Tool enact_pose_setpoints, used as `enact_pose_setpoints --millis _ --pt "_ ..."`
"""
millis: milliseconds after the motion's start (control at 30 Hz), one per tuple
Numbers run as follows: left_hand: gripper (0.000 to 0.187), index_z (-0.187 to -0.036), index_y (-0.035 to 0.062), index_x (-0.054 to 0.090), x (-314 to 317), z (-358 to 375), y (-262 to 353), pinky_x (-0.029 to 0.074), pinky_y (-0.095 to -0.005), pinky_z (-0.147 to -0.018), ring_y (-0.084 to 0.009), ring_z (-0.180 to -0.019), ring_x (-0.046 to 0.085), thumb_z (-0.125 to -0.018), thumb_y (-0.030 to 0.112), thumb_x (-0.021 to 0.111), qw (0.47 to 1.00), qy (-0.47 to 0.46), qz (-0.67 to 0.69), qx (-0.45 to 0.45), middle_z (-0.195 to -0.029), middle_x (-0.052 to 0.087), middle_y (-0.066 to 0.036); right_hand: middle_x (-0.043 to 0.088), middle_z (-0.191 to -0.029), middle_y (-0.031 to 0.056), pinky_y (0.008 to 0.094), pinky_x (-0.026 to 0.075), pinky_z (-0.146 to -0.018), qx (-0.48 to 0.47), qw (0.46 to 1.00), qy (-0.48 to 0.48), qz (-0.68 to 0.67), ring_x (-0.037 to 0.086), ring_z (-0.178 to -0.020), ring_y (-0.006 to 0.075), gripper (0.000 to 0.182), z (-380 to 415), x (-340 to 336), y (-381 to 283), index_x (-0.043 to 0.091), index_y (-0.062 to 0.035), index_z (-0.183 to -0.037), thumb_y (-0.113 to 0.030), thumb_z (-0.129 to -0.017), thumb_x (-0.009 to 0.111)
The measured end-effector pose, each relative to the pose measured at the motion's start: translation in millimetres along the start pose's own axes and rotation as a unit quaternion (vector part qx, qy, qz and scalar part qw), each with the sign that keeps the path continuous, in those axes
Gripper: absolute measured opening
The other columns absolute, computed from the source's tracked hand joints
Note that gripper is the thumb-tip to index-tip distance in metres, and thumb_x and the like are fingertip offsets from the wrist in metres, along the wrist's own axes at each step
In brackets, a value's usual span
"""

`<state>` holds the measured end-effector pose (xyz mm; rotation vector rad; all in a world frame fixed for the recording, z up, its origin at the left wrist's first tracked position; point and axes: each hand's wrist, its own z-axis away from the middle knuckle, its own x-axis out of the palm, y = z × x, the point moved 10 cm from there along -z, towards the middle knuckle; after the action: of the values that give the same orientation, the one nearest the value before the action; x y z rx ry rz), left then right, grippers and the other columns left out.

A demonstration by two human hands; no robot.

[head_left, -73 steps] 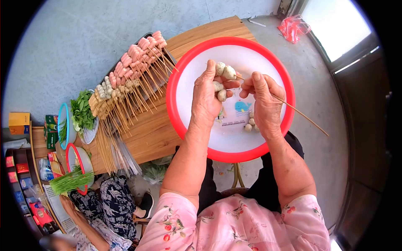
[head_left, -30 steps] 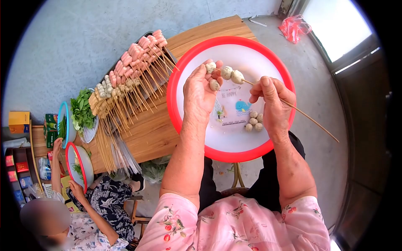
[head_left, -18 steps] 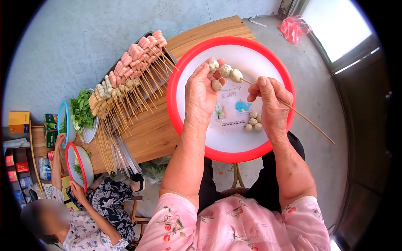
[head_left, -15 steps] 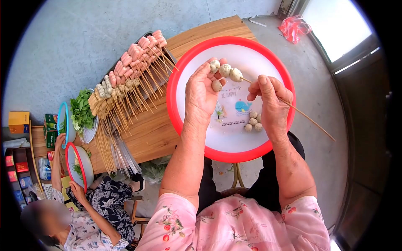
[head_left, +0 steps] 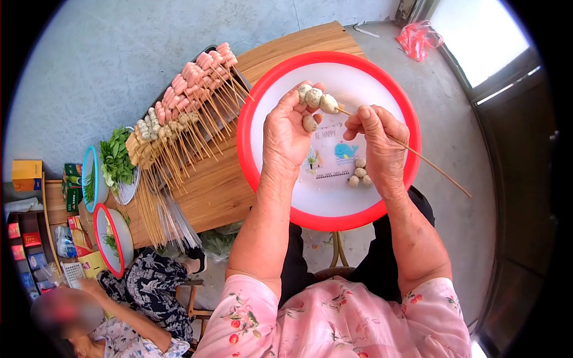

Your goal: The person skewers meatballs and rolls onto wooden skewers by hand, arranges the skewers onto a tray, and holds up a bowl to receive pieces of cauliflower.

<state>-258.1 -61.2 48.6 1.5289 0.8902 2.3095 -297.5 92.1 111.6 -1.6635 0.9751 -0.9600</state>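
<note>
Above a white basin with a red rim (head_left: 391, 209), my left hand (head_left: 286, 128) grips a ball at the tip of a wooden skewer (head_left: 431, 163). Three speckled grey-white balls (head_left: 313, 98) sit in a row on the skewer's upper end. One more loose ball (head_left: 310, 123) rests against my left fingers, below the row. My right hand (head_left: 382, 140) is closed on the skewer's shaft, its thumb and forefinger near the lowest ball. Several loose balls (head_left: 360, 173) lie in the basin beneath my right hand.
Left of the basin, finished skewers (head_left: 194, 83) fill a dark tray on the wooden table (head_left: 322, 39). Leafy greens (head_left: 116, 156), a blue-rimmed basin (head_left: 89, 197) and a smaller red-rimmed basin (head_left: 126, 235) are farther left. A seated person (head_left: 140, 322) is at the lower left. A red plastic bag (head_left: 419, 40) lies upper right.
The skewer with its balls has shifted slightly left, and my right hand has moved left with it. The other person's hands have left the two smaller basins and drawn back toward their body.
</note>
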Motion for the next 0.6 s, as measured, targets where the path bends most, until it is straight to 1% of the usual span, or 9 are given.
enact_pose_setpoints --millis 167,300,367,400,467,500,567,600 --pt "0.024 -0.107 0.0027 0.058 4.6 0.8 -5.6 0.046 -0.0289 -0.069 -0.0175 -0.089 0.060 -0.090 0.017 0.050 0.999 -0.031 0.000 -0.014 -0.106 0.063 -0.012 0.061 -0.068 0.0053 0.0230 0.045 -0.052 -0.002 1.000 0.002 -0.015 0.056 -0.056 0.0104 0.024 0.7 3.1 2.5 0.063 0.0034 -0.082 -0.018 -0.090 0.058" --pt "0.024 -0.108 0.0033 0.056 7.5 0.7 -10.1 0.045 -0.0287 -0.070 -0.0180 -0.090 0.059 -0.091 0.018 0.049 0.999 -0.043 0.006 -0.017 -0.109 0.062 -0.013 0.062 -0.070 0.0055 0.0230 0.046 -0.056 0.009 1.000 0.006 -0.013 0.057 -0.059 0.0108 0.023 -1.2 4.3 5.2 0.063 0.0031 -0.082 -0.018 -0.090 0.059" --pt "0.024 -0.109 0.0039 0.054 4.8 0.7 -15.8 0.046 -0.0286 -0.073 -0.0194 -0.094 0.057 -0.092 0.021 0.049 0.998 -0.019 0.049 -0.032 -0.109 0.059 -0.012 0.062 -0.070 0.0055 0.0232 0.046 -0.057 0.011 1.000 0.008 -0.017 0.057 -0.060 0.0109 0.022 -1.3 4.9 7.0 0.063 0.0028 -0.082 -0.018 -0.089 0.059" --pt "0.024 -0.109 0.0039 0.054 3.7 0.1 -15.0 0.046 -0.0286 -0.073 -0.0194 -0.094 0.057 -0.092 0.021 0.049 0.998 -0.018 0.050 -0.032 -0.109 0.059 -0.012 0.062 -0.070 0.0056 0.0235 0.047 -0.057 0.002 1.000 0.016 -0.022 0.057 -0.061 0.0111 0.022 -1.0 4.4 5.6 0.063 0.0026 -0.082 -0.018 -0.089 0.059" --pt "0.023 -0.108 0.0014 0.051 -6.0 -2.9 -16.1 0.046 -0.0299 -0.078 -0.0213 -0.096 0.054 -0.090 0.017 0.052 0.995 0.019 0.088 -0.051 -0.109 0.056 -0.011 0.062 -0.070 0.0056 0.0238 0.047 -0.058 -0.007 0.999 0.022 -0.027 0.057 -0.061 0.0113 0.022 -1.2 3.8 3.9 0.063 0.0023 -0.082 -0.018 -0.089 0.059" --pt "0.023 -0.108 0.0014 0.051 -7.0 -4.8 -15.1 0.046 -0.0299 -0.078 -0.0213 -0.096 0.054 -0.090 0.017 0.052 0.995 0.020 0.088 -0.050 -0.109 0.056 -0.011 0.062 -0.070 0.0057 0.0237 0.047 -0.058 -0.005 0.999 0.022 -0.026 0.057 -0.061 0.0113 0.022 -1.6 2.8 3.6 0.063 0.0022 -0.082 -0.018 -0.089 0.060" --pt "0.020 -0.100 -0.0047 0.054 -16.1 -8.5 -7.7 0.047 -0.0295 -0.074 -0.0174 -0.078 0.053 -0.089 0.012 0.052 0.995 0.053 0.086 -0.014 -0.094 0.056 -0.010 0.062 -0.070 0.0057 0.0235 0.047 -0.058 -0.004 0.999 0.022 -0.025 0.057 -0.061 0.0113 0.022 -1.8 0.9 3.7 0.063 0.0021 -0.082 -0.019 -0.089 0.060" --pt "0.020 -0.100 -0.0047 0.054 -19.4 -9.6 -7.4 0.047 -0.0295 -0.074 -0.0174 -0.078 0.053 -0.089 0.012 0.052 0.995 0.053 0.086 -0.014 -0.094 0.056 -0.010 0.062 -0.070 0.0058 0.0233 0.047 -0.057 -0.006 0.999 0.020 -0.025 0.057 -0.060 0.0114 0.022 -2.2 0.6 2.8 0.063 0.0021 -0.082 -0.019 -0.089 0.060"
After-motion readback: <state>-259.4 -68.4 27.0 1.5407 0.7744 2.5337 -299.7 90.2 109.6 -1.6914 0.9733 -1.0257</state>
